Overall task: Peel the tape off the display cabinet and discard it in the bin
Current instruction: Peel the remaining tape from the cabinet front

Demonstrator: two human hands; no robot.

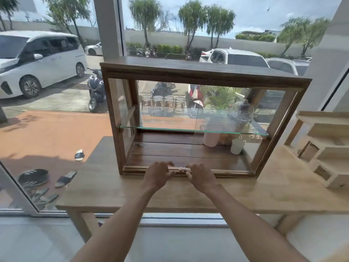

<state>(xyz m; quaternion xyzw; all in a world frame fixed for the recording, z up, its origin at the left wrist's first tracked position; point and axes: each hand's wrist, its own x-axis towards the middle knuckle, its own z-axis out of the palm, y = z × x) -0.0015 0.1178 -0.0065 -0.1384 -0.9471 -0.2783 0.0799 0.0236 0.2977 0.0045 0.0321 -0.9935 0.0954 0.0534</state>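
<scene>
**Wooden cabinet, both hands at the bottom front rail**

Head view. Wooden display cabinet (198, 118) with glass panels stands on a pale wood counter (264, 190) before a large window. A small crumpled pale piece, apparently the tape (183, 169), lies on the cabinet's lower front rail, between the two hands and touching or just beside the fingertips of each. Left hand (157, 175) is palm down, fingers spread over the rail, thumb tucked toward the tape. Right hand (202, 178) is likewise palm down, fingers curled narrowly at the tape's right end; whether they actually pinch it cannot be told. Both forearms reach straight forward.

Inside: a glass shelf (194, 129) carrying four glass jars (163, 104); a white cup (237, 146) on the floor at right. A stepped wooden rack (324, 148) stands at the counter's right end.
</scene>
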